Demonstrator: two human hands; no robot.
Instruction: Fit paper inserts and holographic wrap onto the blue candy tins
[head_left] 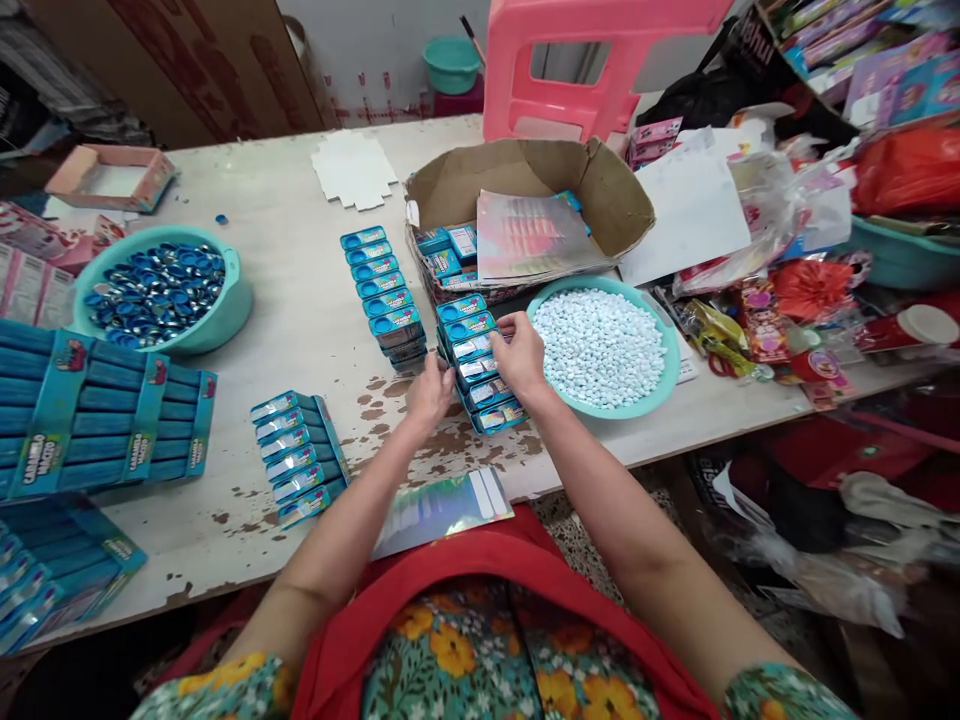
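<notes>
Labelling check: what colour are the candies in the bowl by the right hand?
Mostly white candies; clearest in the head view.

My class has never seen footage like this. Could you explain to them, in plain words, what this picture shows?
There is no robot here: these are a person's bare hands. The single picture comes from a camera worn on the person's head, looking forward and down, so the arms reach in from the bottom.

The right hand touches a row of blue packs from one side. The left hand is at its other side; whether it grips anything is hard to tell.

On the table are more blue packs, a bowl of small pale pieces, another bowl of shiny blue and silver pieces, and a cardboard box holding small packs and a shiny sheet.
</notes>
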